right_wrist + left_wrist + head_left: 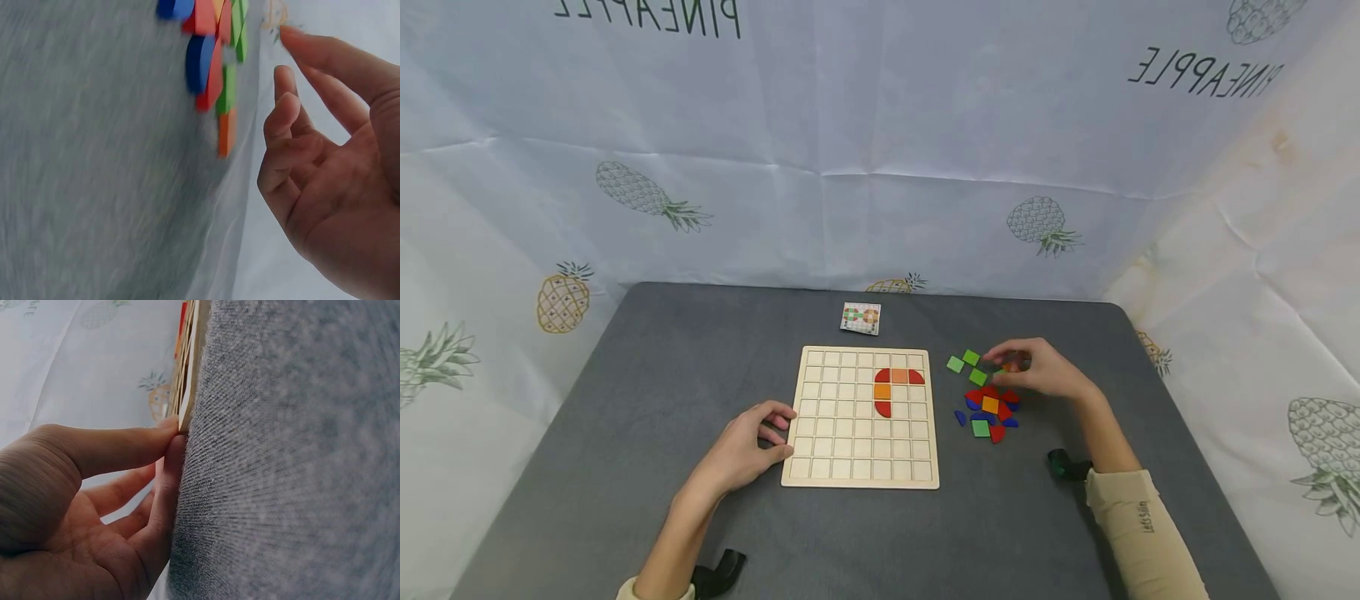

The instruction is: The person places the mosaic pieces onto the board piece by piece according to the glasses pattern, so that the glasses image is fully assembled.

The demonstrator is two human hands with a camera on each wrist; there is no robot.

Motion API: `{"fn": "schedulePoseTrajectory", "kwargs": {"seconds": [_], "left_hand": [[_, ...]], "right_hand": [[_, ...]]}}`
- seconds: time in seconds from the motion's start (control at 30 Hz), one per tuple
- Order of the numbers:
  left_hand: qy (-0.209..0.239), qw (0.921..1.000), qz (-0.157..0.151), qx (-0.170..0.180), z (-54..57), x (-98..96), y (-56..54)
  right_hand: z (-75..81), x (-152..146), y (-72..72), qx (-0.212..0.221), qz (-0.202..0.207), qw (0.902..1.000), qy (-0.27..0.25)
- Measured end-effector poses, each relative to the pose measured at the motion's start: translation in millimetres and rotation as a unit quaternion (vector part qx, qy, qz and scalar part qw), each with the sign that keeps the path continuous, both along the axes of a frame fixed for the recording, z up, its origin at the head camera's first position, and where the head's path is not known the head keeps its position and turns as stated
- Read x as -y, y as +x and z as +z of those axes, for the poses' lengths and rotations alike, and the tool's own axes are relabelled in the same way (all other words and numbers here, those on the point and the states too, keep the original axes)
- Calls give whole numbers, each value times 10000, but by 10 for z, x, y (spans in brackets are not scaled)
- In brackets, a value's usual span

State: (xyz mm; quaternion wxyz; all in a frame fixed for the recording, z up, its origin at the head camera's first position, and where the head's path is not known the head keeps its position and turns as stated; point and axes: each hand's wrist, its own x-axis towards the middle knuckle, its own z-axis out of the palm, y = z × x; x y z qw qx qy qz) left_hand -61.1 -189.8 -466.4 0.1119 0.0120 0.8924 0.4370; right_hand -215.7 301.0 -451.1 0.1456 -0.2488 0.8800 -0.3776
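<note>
My left hand [750,446] rests at the left edge of a pale wooden grid board [842,446]. In the left wrist view, the thumb of that hand [112,500] touches the edge of the board [185,394], its other fingers close to the cloth. Red quarter-round pieces [883,409] and orange squares [882,391] lie in the board's upper right cells. Over the loose pieces at the right hovers my right hand [1037,367], fingers spread and apparently holding nothing. Below its fingers are green squares [977,377] and an orange piece [227,133].
Red, blue, green and orange pieces [990,406] lie heaped right of the board. A small pattern card [861,318] sits behind the board on the grey tabletop [700,350]. A pineapple-print curtain [850,208] hangs along the table's back edge.
</note>
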Motion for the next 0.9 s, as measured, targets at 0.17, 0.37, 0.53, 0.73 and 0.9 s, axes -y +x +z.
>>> {"fn": "schedulePoseTrajectory", "kwargs": {"seconds": [0.17,0.37,0.53,0.73,0.9], "left_hand": [[-10,10000,-1,-1,-6,1,5],[6,10000,-1,19,-10,2,9],[30,10000,-17,7,-5,1,17],[32,10000,-51,-19,9,-4,18],[16,10000,-66,-32,4,-3,17]], "right_hand": [[-67,-206,-35,-88,25,10000,2],[-135,-354,-76,10,-126,9999,115],[-182,-401,-94,19,-227,9996,187],[-208,-444,-92,-67,-337,9988,354],[-170,-422,-68,-101,-514,9977,433]]}}
